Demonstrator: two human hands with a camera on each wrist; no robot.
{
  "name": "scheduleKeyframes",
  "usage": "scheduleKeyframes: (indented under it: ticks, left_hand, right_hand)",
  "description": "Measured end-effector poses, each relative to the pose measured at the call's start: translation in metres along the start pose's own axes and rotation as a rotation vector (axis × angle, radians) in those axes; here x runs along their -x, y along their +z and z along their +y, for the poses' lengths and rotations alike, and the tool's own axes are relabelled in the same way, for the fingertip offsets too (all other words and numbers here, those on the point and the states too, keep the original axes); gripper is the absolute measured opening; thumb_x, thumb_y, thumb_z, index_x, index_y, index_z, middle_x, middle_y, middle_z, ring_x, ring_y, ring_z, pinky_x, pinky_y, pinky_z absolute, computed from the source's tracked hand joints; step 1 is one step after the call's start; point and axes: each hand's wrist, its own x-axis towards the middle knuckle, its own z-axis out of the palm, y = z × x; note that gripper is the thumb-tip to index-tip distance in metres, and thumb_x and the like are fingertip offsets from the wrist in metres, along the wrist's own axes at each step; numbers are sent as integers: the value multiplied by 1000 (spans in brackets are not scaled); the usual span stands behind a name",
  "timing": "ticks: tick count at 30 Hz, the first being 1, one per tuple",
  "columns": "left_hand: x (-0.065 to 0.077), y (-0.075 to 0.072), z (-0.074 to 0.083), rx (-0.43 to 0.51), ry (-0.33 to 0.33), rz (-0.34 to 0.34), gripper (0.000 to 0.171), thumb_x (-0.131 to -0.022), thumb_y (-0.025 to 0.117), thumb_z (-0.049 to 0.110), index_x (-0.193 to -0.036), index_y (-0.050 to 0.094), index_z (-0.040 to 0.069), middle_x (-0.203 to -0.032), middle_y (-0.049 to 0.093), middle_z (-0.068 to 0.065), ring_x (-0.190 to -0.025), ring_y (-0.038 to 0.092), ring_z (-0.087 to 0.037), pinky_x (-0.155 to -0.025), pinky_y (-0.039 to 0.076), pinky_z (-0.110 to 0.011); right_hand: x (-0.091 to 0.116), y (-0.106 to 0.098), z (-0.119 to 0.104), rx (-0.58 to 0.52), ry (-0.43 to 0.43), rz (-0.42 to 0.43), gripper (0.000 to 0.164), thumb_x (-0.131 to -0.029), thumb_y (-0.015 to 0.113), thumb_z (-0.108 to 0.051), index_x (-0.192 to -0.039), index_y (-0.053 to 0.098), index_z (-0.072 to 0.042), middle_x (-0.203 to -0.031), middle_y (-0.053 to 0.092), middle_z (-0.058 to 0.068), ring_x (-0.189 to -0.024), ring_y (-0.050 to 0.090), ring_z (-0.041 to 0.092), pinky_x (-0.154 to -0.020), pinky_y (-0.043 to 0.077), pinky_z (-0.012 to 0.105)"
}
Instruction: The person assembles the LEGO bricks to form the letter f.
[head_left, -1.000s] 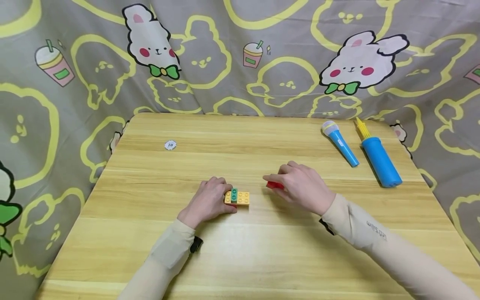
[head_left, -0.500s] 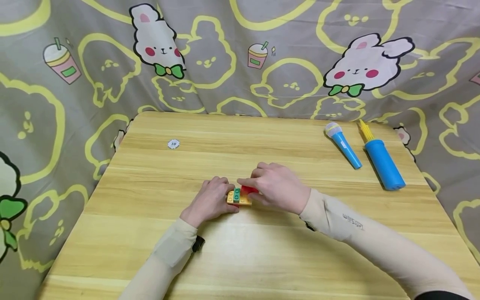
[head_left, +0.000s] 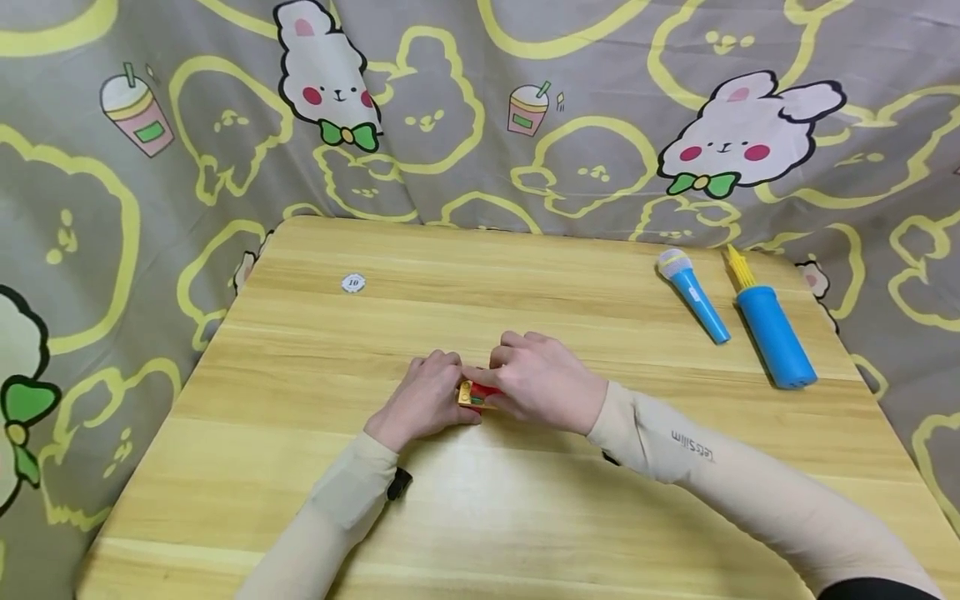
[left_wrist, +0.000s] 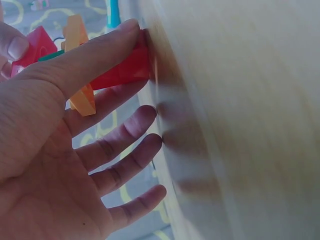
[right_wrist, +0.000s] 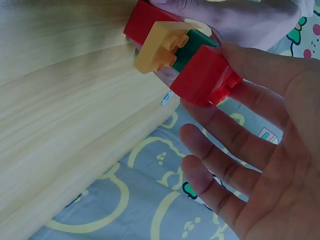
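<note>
A small stack of toy building bricks stands on the table between the hands. My left hand (head_left: 420, 398) pinches the bottom red brick (left_wrist: 125, 70) between thumb and forefinger, its other fingers spread with their tips by the tabletop. On that brick lies a yellow brick (right_wrist: 152, 47) with bare studs on show. A narrow green brick (right_wrist: 194, 47) rises from the yellow one. My right hand (head_left: 543, 382) pinches a second red brick (right_wrist: 200, 77) against the green brick's top, slightly tilted in the right wrist view. From the head, the right fingers cover most of the stack.
The wooden table (head_left: 300, 517) reaches back to a patterned curtain (head_left: 450, 100). A white round chip (head_left: 353, 283) marked 10 lies at the back left. A blue toy microphone (head_left: 696, 298) and a blue pump (head_left: 776, 337) with a yellow tip lie at the back right.
My right hand has moved left, bringing its red brick from beside the stack onto the green brick. The left hand keeps its grip on the bottom brick. The head view has shifted slightly.
</note>
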Motion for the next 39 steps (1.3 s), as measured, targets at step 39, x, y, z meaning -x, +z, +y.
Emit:
scheduleKeyframes:
  ticks: [39]
  left_hand:
    - [-3, 1, 0, 0, 18, -10, 41, -72, 86, 46, -105, 73, 26, -88, 55, 4, -81, 48, -18, -73, 40, -40]
  right_hand:
    - [2, 5, -3, 20, -22, 12, 36, -87, 70, -12, -122, 68, -22, -82, 55, -2, -72, 52, 18, -58, 42, 29]
